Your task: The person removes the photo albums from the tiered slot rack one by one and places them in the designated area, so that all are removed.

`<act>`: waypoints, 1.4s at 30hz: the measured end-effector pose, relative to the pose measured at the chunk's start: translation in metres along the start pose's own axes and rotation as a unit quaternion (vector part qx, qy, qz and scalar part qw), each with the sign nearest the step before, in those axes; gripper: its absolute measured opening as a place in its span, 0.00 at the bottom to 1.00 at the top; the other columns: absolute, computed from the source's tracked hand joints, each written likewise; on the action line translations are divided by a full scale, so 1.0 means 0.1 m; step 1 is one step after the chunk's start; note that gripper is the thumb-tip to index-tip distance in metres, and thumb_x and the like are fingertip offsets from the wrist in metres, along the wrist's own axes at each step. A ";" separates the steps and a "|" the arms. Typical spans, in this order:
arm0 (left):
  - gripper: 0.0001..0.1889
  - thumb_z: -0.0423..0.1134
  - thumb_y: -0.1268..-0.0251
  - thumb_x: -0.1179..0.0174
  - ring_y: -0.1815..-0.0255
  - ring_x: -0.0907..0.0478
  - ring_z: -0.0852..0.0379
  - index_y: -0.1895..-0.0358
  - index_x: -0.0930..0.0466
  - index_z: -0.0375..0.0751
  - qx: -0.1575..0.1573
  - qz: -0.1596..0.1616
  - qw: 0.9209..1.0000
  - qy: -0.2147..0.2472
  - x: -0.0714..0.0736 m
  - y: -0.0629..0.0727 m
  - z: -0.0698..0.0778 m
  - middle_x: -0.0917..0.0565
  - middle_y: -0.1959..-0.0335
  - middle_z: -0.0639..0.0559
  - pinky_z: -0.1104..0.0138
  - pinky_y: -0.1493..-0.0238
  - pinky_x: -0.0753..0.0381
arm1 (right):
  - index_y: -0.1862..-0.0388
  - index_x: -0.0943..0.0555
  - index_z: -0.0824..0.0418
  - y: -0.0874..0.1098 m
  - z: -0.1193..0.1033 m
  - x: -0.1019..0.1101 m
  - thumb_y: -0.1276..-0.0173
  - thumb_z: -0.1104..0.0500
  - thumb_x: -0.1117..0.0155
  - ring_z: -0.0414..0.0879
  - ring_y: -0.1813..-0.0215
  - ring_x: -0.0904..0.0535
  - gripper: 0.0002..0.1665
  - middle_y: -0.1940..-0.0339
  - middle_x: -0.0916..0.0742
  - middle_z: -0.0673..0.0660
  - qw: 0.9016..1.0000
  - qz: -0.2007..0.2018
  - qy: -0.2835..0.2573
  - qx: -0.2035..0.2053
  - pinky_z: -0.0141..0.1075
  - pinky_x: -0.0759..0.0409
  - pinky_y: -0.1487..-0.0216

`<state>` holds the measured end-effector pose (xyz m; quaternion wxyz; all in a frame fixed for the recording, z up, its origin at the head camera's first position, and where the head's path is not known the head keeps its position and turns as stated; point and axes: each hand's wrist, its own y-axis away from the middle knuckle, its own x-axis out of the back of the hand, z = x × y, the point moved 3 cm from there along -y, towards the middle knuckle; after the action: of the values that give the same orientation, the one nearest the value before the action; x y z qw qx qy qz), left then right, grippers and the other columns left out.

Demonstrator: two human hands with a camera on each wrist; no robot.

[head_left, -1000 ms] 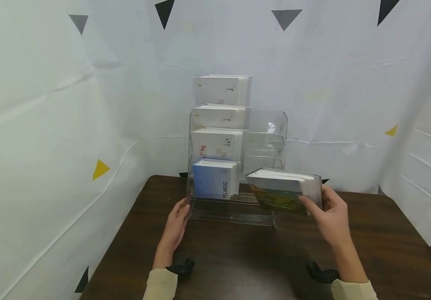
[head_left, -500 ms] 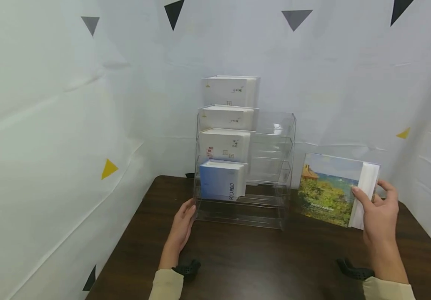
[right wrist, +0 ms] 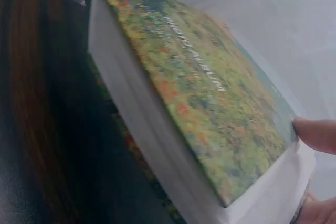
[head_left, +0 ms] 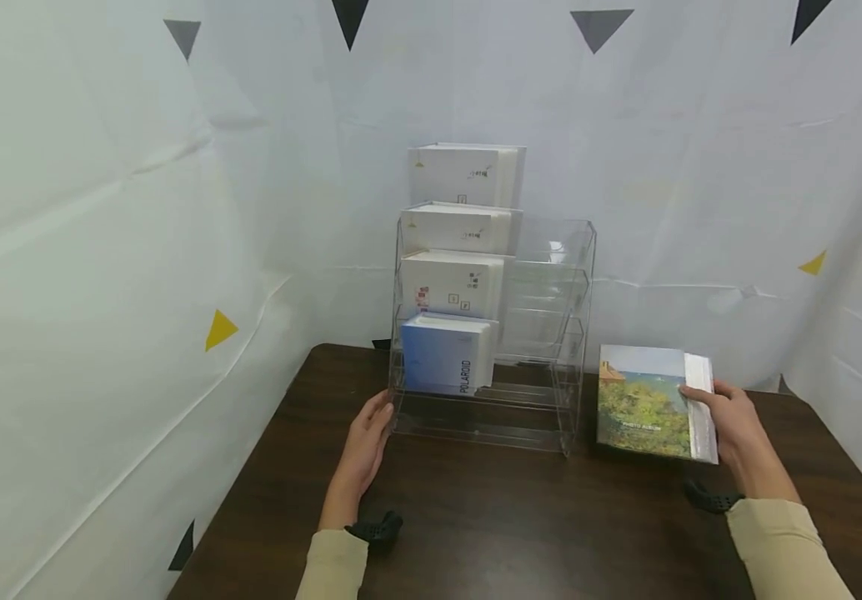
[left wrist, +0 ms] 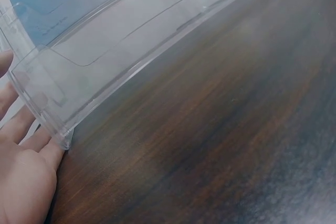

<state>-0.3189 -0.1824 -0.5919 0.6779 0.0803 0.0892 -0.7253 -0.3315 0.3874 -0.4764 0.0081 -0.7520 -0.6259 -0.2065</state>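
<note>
A photo album point(head_left: 644, 408) with a painted garden cover is at the right side of the rack. My right hand point(head_left: 734, 421) grips its right edge, thumb on the front and the other fingers behind. In the right wrist view the album point(right wrist: 205, 87) is tilted, its white page edges showing. The head view does not settle whether its lower edge touches the table. My left hand point(head_left: 365, 437) rests against the left side of a clear stepped rack point(head_left: 476, 433). In the left wrist view, the left hand point(left wrist: 26, 177) has its fingers along the rack's outer side.
The rack's left half holds a blue Polaroid album point(head_left: 438, 358) in front and white albums point(head_left: 449, 283) stepped up behind it. Its right half shows bare clear tiers point(head_left: 536, 321). Under everything lies a dark wooden table point(head_left: 491, 517), with a white sheet point(head_left: 671, 167) behind.
My right hand has carried the photo album rightward away from the rack, turned its cover to face me, then lowered it toward the table. The left hand stays at the rack's side.
</note>
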 end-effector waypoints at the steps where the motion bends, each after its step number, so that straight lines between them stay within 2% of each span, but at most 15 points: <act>1: 0.33 0.52 0.12 0.47 0.09 0.53 0.43 0.15 0.42 0.44 -0.002 -0.001 1.000 0.000 0.00 0.00 0.01 0.43 0.13 0.43 0.46 0.10 0.53 | 0.11 0.57 0.72 -0.06 0.03 -0.02 0.15 0.42 0.42 0.34 0.59 0.21 0.54 0.42 0.23 0.58 1.000 -0.013 0.015 -0.002 0.37 0.13 0.59; 6: 0.34 0.54 0.12 0.47 0.09 0.54 0.43 0.14 0.42 0.44 0.001 -0.001 1.000 -0.006 -0.01 -0.02 0.02 0.44 0.12 0.42 0.45 0.10 0.53 | 0.13 0.58 0.76 -0.28 0.16 -0.11 0.14 0.44 0.45 0.38 0.58 0.21 0.54 0.30 0.28 0.75 0.998 -0.040 0.043 -0.033 0.40 0.13 0.58; 13: 0.33 0.52 0.12 0.47 0.09 0.52 0.44 0.15 0.41 0.43 0.001 0.004 1.000 0.000 -0.02 -0.02 -0.01 0.42 0.13 0.43 0.46 0.10 0.52 | 0.14 0.57 0.77 -0.39 0.26 -0.20 0.18 0.42 0.41 0.41 0.60 0.19 0.58 0.31 0.28 0.76 0.993 -0.041 0.062 -0.091 0.40 0.13 0.60; 16: 0.33 0.52 0.12 0.47 0.09 0.52 0.44 0.15 0.41 0.43 -0.002 0.001 1.000 0.001 -0.02 -0.01 0.00 0.42 0.13 0.42 0.46 0.10 0.52 | 0.14 0.56 0.78 -0.40 0.26 -0.22 0.19 0.41 0.41 0.43 0.59 0.20 0.58 0.30 0.29 0.77 0.991 -0.040 0.077 -0.103 0.39 0.15 0.62; 18: 0.33 0.52 0.12 0.46 0.09 0.52 0.43 0.15 0.41 0.42 -0.004 0.000 1.000 0.000 -0.02 -0.01 0.00 0.42 0.13 0.42 0.45 0.10 0.52 | 0.15 0.56 0.78 -0.41 0.26 -0.24 0.19 0.40 0.43 0.46 0.55 0.20 0.57 0.28 0.31 0.78 0.990 -0.048 0.090 -0.098 0.39 0.15 0.60; 20: 0.33 0.52 0.12 0.46 0.09 0.51 0.43 0.15 0.41 0.42 -0.006 0.001 1.000 -0.002 -0.02 -0.01 0.01 0.42 0.13 0.42 0.45 0.10 0.52 | 0.15 0.53 0.79 -0.43 0.25 -0.25 0.18 0.39 0.45 0.52 0.51 0.18 0.56 0.27 0.31 0.80 0.988 -0.061 0.118 -0.082 0.43 0.14 0.56; 22: 0.32 0.51 0.12 0.46 0.09 0.51 0.43 0.16 0.40 0.42 -0.008 0.004 1.000 -0.002 -0.01 -0.02 0.01 0.41 0.13 0.42 0.45 0.10 0.52 | 0.17 0.52 0.82 -0.46 0.24 -0.25 0.18 0.39 0.46 0.60 0.43 0.19 0.56 0.25 0.33 0.82 0.983 -0.078 0.148 -0.069 0.50 0.13 0.47; 25: 0.31 0.51 0.12 0.46 0.10 0.50 0.44 0.16 0.39 0.42 -0.007 0.009 1.000 0.001 -0.01 -0.02 0.01 0.40 0.14 0.42 0.46 0.10 0.51 | 0.20 0.49 0.87 -0.50 0.24 -0.25 0.17 0.38 0.46 0.73 0.30 0.26 0.56 0.23 0.37 0.85 0.976 -0.096 0.188 -0.057 0.62 0.18 0.32; 28: 0.31 0.50 0.12 0.46 0.10 0.49 0.44 0.17 0.39 0.41 -0.011 0.009 1.000 0.002 0.00 -0.03 0.01 0.39 0.14 0.41 0.46 0.10 0.50 | 0.22 0.47 0.89 -0.52 0.24 -0.25 0.17 0.39 0.45 0.78 0.21 0.36 0.56 0.21 0.41 0.87 0.970 -0.100 0.213 -0.054 0.65 0.26 0.24; 31: 0.29 0.48 0.12 0.46 0.11 0.46 0.44 0.18 0.37 0.41 -0.016 0.012 1.000 0.006 0.00 -0.03 0.02 0.37 0.15 0.41 0.46 0.11 0.48 | 0.24 0.43 0.90 -0.53 0.23 -0.25 0.17 0.39 0.45 0.80 0.20 0.40 0.55 0.21 0.42 0.88 0.964 -0.095 0.246 -0.042 0.66 0.27 0.24; 34: 0.29 0.48 0.12 0.46 0.11 0.45 0.44 0.18 0.36 0.41 -0.017 0.017 1.000 0.006 0.00 -0.03 0.04 0.36 0.16 0.41 0.46 0.11 0.47 | 0.24 0.41 0.89 -0.51 0.22 -0.27 0.18 0.37 0.45 0.82 0.21 0.40 0.55 0.21 0.42 0.89 0.959 -0.096 0.263 -0.034 0.67 0.26 0.26; 39: 0.32 0.51 0.14 0.44 0.10 0.48 0.45 0.17 0.38 0.43 -0.010 0.018 1.000 -0.003 0.00 -0.02 0.03 0.39 0.14 0.43 0.46 0.10 0.49 | 0.25 0.38 0.89 -0.48 0.19 -0.28 0.19 0.37 0.45 0.82 0.21 0.40 0.55 0.22 0.42 0.89 0.959 -0.097 0.264 -0.033 0.68 0.26 0.26; 42: 0.32 0.51 0.14 0.44 0.10 0.48 0.44 0.17 0.38 0.42 -0.011 0.018 1.000 0.000 0.00 -0.02 0.02 0.39 0.14 0.42 0.46 0.11 0.48 | 0.45 0.19 0.80 -0.47 0.19 -0.27 0.18 0.39 0.43 0.79 0.26 0.31 0.40 0.28 0.34 0.87 0.961 -0.086 0.262 -0.034 0.67 0.23 0.29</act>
<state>-0.3206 -0.1824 -0.5902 0.6919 0.0750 0.0958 -0.7117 -0.3736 0.3771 -0.5140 0.1285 -0.6150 -0.6565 -0.4175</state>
